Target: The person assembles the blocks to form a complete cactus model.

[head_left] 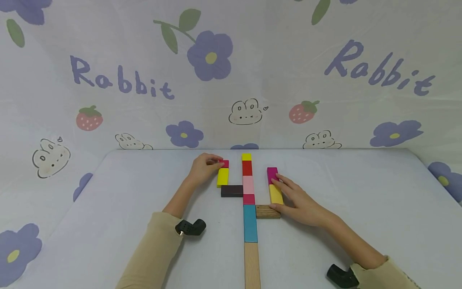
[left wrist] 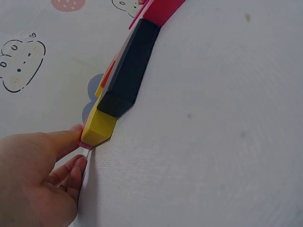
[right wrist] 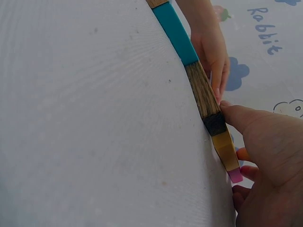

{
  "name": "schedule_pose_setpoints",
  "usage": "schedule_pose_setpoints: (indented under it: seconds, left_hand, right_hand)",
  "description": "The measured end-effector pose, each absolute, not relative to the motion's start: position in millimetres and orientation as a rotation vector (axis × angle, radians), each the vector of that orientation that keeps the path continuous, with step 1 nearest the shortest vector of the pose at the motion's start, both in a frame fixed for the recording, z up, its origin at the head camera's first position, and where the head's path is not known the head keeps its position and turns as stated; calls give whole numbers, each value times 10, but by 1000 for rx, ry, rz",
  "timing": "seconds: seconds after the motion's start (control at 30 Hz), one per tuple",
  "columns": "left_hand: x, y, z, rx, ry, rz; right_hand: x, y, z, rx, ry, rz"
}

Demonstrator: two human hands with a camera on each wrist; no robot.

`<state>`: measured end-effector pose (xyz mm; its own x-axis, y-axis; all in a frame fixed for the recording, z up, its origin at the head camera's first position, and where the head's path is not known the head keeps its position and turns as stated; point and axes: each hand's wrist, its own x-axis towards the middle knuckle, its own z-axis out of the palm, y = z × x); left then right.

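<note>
A line of coloured blocks runs away from me on the table: a blue block (head_left: 250,223), pink block (head_left: 248,184), red block (head_left: 247,167) and others. On its left a black block (head_left: 232,191) juts out, with a yellow block (head_left: 223,177) and a small red block (head_left: 224,163) beyond. My left hand (head_left: 203,171) pinches the small red block at its left end. On the right, a brown wooden block (head_left: 267,211) branches off, followed by a golden-yellow block (head_left: 276,194) and magenta block (head_left: 272,175). My right hand (head_left: 301,204) rests its extended fingers and thumb along this branch.
A pale wooden block (head_left: 252,265) forms the near end of the line, and a small yellow block (head_left: 246,157) the far end. Behind the white table (head_left: 108,208) hangs a printed cloth (head_left: 274,52). Black devices (head_left: 342,277) sit at both sleeves.
</note>
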<state>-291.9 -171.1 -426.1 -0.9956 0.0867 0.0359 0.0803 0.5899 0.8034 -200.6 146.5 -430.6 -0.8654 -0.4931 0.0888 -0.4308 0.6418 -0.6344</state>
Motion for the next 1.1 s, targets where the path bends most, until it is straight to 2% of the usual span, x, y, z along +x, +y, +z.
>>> schedule_pose_setpoints:
  seconds: [1.1]
  left_hand:
    - [-2837, -1792, -4286, 183, 2784, 1423]
  right_hand:
    - [-2015, 1460, -4331, -777, 2738, -1056]
